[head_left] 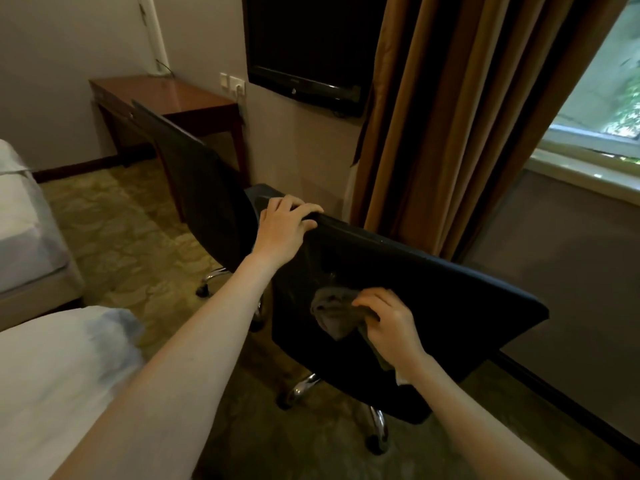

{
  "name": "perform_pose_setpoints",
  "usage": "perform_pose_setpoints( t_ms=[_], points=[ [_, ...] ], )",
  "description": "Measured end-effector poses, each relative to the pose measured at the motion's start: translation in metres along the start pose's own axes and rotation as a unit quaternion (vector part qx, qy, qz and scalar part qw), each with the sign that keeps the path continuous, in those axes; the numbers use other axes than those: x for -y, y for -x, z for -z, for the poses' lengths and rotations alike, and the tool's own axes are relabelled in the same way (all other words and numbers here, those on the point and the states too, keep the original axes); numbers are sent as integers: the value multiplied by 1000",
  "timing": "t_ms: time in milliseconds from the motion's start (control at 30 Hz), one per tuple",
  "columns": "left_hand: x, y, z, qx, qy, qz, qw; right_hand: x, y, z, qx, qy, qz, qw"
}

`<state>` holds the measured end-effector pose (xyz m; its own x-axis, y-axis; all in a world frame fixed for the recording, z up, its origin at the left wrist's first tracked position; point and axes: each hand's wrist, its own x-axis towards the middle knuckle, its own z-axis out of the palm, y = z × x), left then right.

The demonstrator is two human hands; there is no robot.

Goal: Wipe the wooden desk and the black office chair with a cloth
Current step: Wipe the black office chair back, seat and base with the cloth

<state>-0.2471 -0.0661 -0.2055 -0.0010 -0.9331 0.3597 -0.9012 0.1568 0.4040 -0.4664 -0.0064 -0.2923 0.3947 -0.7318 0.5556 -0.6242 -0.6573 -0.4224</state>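
Left hand (285,225): fingers curled over the top edge of the black office chair (433,362), at its upper-left corner, steadying it.
Right hand (388,323): clutches a grey cloth (330,311), pressed to the rear of the backrest (457,289), below the left hand.
Backrest: its long axis slopes from upper left down to the right. Most of the panel lies right of the cloth, nearer the right hand.
Wooden desk (180,95): far side of the room, well apart, beyond a 2nd black chair (194,174).
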Motion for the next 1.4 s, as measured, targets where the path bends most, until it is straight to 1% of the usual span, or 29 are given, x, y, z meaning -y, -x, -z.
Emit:
perform_pose_setpoints(
  t_ms=[100,200,267,333,400,433,467,500,533,567,600,633,667,733,800,867,900,933,967,1000,1033,1067,1100,1133,1167,1200,1267,1333,1400],
  points=[
    [13,-7,7,5,8,-46,999,18,-27,-14,-66,47,70,994],
    [27,-25,18,28,29,-85,996,30,-60,-33,-124,102,186,969],
    [30,-34,18,41,82,-96,991,24,-81,-48,-145,150,209,956],
    [34,-42,20,59,115,-113,985,12,-87,-75,-141,204,213,945],
    [37,-47,20,79,127,-117,982,-1,-74,-104,-76,271,195,939],
    [40,-50,20,86,136,-120,980,-3,-69,-118,-34,277,169,945],
    [43,-53,20,88,145,-127,977,0,-65,-129,17,274,124,954],
    [45,-56,19,93,151,-135,975,4,-64,-137,95,279,72,953],
    [47,-57,19,99,159,-139,973,7,-65,-141,191,282,7,940],
    [48,-58,18,105,167,-140,970,4,-61,-146,283,295,-36,912],
    [51,-58,17,107,173,-144,968,2,-55,-149,351,294,-73,886],
    [52,-59,17,102,176,-148,968,3,-51,-146,372,281,-103,879],
    [53,-58,15,95,181,-147,968,5,-45,-144,357,284,-90,885],
    [55,-57,13,86,196,-147,966,5,-36,-139,285,300,-39,910],
    [59,-56,14,105,206,-160,960,8,-36,-129,167,273,10,947],
    [69,-52,15,96,177,-194,960,15,-52,-124,73,267,55,959],
    [78,-50,13,58,168,-193,965,19,-62,-123,58,271,64,959],
    [88,-47,9,1,173,-163,971,18,-69,-123,58,279,74,956],
    [98,-40,4,-60,192,-99,975,17,-73,-125,89,289,73,950],
    [108,-31,-2,-107,219,-10,970,12,-74,-131,106,301,81,944],
    [119,-19,-12,-118,246,80,959,7,-71,-139,118,312,78,939],
    [130,-5,-25,-95,261,143,950,-3,-64,-150,128,318,82,936],
    [141,8,-38,-51,248,167,953,-9,-57,-161,156,323,69,931],
    [153,23,-53,6,225,166,960,-18,-48,-177,184,321,61,927],
    [163,38,-64,62,205,158,964,-17,-44,-187,239,314,15,918],
    [172,47,-74,103,199,158,962,-25,-42,-202,285,323,-19,902],
    [185,62,-86,181,199,170,948,-27,-37,-219,389,322,-127,854],
    [191,66,-91,222,204,164,939,-29,-31,-225,448,308,-162,824],
    [196,66,-93,243,212,159,933,-19,-32,-221,441,290,-142,838]
  ],
)
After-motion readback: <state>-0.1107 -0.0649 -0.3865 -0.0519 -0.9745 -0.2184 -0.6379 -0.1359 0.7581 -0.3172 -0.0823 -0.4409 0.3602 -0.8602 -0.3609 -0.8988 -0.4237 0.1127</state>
